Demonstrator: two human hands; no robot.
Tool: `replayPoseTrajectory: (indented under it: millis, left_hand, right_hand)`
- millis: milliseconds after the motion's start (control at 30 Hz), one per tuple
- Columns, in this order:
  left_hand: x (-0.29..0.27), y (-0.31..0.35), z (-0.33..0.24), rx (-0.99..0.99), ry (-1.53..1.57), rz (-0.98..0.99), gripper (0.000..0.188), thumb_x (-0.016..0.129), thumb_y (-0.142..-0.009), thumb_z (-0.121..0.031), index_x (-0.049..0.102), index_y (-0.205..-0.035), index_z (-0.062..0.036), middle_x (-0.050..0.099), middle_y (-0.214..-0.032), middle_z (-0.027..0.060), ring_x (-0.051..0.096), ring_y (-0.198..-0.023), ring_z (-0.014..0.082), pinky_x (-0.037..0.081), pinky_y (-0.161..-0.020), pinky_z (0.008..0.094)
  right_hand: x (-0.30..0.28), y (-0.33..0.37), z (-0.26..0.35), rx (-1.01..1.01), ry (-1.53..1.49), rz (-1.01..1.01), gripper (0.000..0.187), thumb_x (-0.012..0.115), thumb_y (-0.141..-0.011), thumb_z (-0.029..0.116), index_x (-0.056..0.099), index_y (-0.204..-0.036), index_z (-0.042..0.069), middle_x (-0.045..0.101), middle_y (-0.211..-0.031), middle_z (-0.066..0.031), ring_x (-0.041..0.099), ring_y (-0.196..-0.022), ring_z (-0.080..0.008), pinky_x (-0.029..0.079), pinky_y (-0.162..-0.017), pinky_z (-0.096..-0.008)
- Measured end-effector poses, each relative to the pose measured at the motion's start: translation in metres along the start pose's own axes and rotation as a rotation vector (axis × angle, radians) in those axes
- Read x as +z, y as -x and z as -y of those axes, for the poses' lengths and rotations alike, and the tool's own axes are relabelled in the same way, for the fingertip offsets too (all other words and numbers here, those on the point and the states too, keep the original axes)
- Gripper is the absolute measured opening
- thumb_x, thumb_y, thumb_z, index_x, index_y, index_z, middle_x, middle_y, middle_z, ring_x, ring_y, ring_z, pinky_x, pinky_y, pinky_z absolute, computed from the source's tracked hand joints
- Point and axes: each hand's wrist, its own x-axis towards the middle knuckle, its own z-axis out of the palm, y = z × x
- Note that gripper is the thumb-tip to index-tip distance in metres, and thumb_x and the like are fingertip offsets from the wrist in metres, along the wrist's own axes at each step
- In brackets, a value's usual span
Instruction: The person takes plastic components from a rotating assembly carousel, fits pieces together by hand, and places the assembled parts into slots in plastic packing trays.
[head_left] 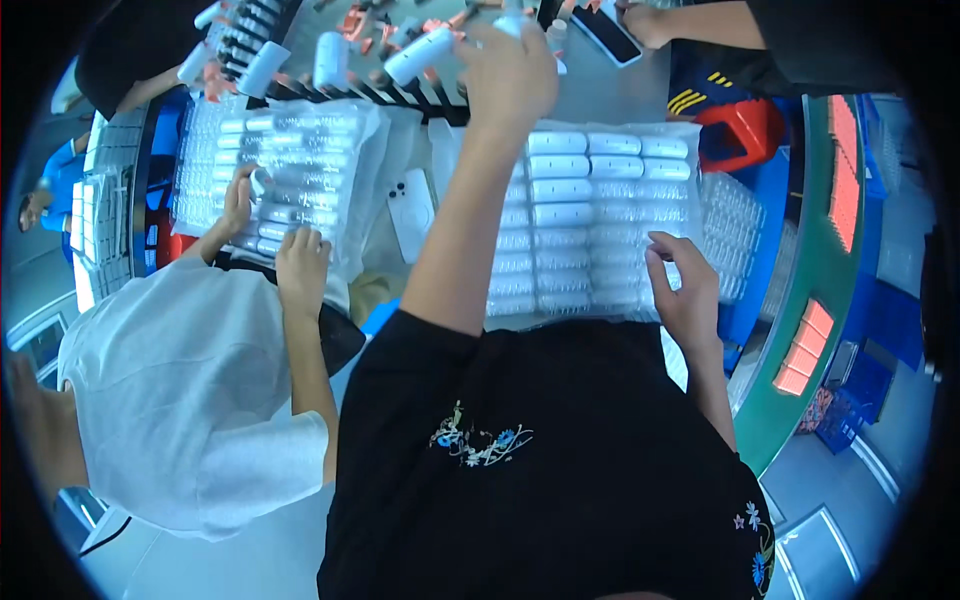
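Left hand (512,75) reaching far, right beside white cylinder (418,56), can't tell its grip | right hand (687,292) near, fingers released, loosely curved, over clear plastic tray (640,214)

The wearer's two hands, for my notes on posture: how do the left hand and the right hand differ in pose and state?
The left hand is stretched far forward, past the far edge of the clear plastic tray, while the right hand is nearer the body, by that tray's right edge. The left hand is blurred, so whether it holds anything is unclear; the right hand is loosely curved and visibly holds nothing. Both are bare.
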Motion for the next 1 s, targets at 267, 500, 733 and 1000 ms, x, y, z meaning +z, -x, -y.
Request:
replayPoseTrajectory:
  millis: [267,500,733,1000]
  left_hand:
    - [-0.025,-0.016,0.0,0.294,-1.136,0.025,0.055,0.062,-0.095,-0.032,0.056,-0.127,0.0125,0.06,-0.123,0.0354,0.064,-0.113,0.0471,0.057,-0.083,0.0486]
    - [-0.074,0.036,0.032,-0.12,-0.545,-0.002,0.061,0.069,-0.094,-0.05,0.059,-0.113,0.0067,0.072,-0.099,0.0319,0.072,-0.094,0.0476,0.058,-0.084,0.0531]
    - [-0.063,0.066,-0.03,0.218,-0.196,-0.123,0.041,0.061,-0.104,-0.037,0.06,-0.106,0.0041,0.068,-0.071,0.0255,0.068,-0.07,0.0486,0.051,-0.063,0.0559]
    - [-0.049,0.017,-0.044,0.185,-0.443,-0.129,0.044,0.058,-0.105,-0.04,0.057,-0.102,0.0035,0.071,-0.078,0.0271,0.071,-0.076,0.0468,0.054,-0.068,0.0547]
  right_hand:
    - [0.029,-0.01,0.016,-0.192,0.069,0.125,0.031,0.075,-0.088,0.007,0.069,-0.118,0.001,0.067,-0.113,-0.0166,0.066,-0.104,-0.0348,0.054,-0.088,-0.043]
    - [0.077,-0.069,0.028,-0.481,0.439,0.25,0.037,0.065,-0.078,0.001,0.066,-0.115,-0.004,0.061,-0.11,-0.015,0.061,-0.106,-0.0314,0.051,-0.09,-0.0399]
    - [0.091,-0.094,0.019,-0.511,0.565,0.329,0.034,0.075,-0.07,0.006,0.062,-0.101,0.003,0.06,-0.104,-0.0131,0.06,-0.1,-0.029,0.049,-0.085,-0.0387]
    - [0.025,-0.106,0.035,-0.114,0.16,0.334,0.063,0.081,-0.075,0.022,0.054,-0.127,-0.002,0.065,-0.116,-0.0224,0.063,-0.108,-0.0419,0.051,-0.093,-0.0504]
